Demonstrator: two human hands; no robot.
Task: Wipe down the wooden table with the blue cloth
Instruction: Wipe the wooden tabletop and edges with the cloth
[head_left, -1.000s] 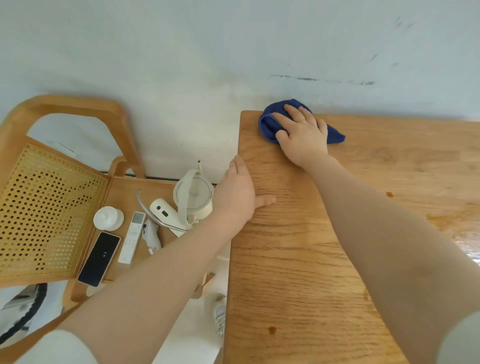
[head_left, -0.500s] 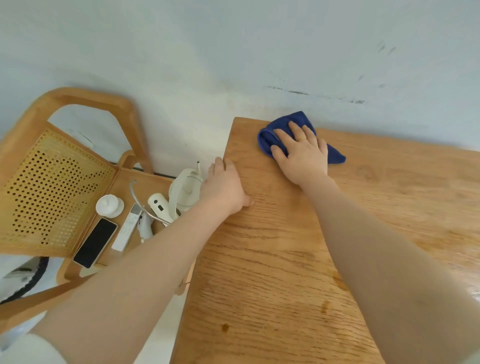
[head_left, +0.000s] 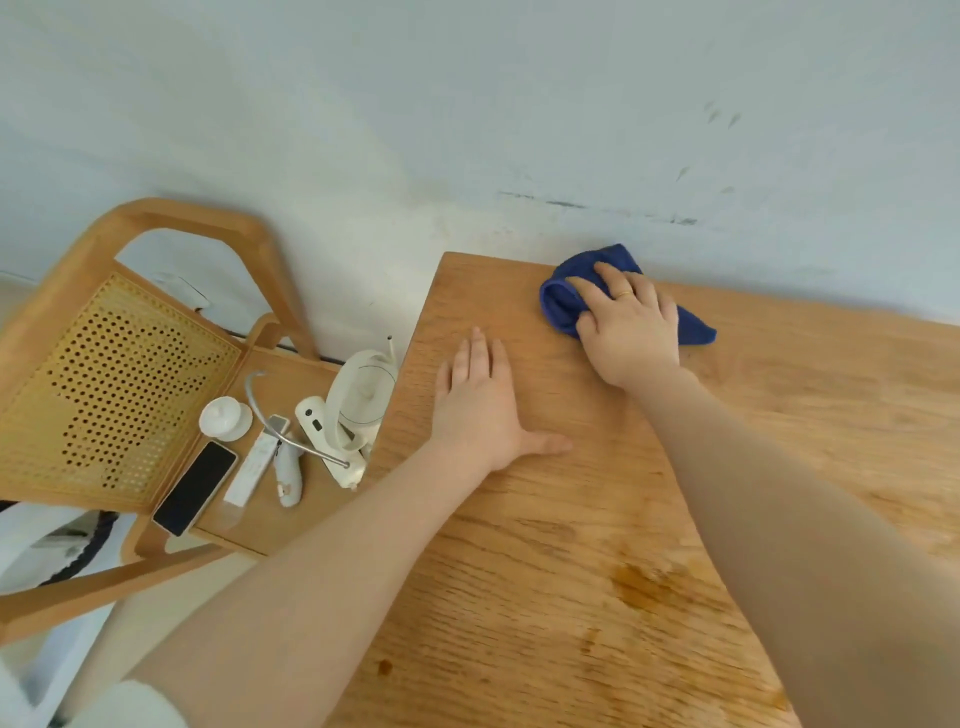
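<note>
- Blue cloth lies bunched on the wooden table, near the far edge where the tabletop meets the pale wall, a little in from the far left corner.
- Right hand lies on top of the cloth, fingers spread and bent over its folds, thumb tucked against the near side; cloth shows past the fingertips and out to the right of the hand.
- A thin gold ring sits on one finger of that hand.
- Left hand rests flat on the bare wood near the table's left edge, fingers straight and close together, thumb stretched out to the right. It holds nothing and lies well apart from the cloth.
- Darker stains mark the wood nearer the camera.
- A wooden chair with a woven cane back stands just left of the table, and its seat carries several things:
- a white electric kettle close to the table edge,
- a small round white lid,
- a dark-screened phone lying flat,
- a slim white remote beside the phone,
- other small white items too jumbled to name.
</note>
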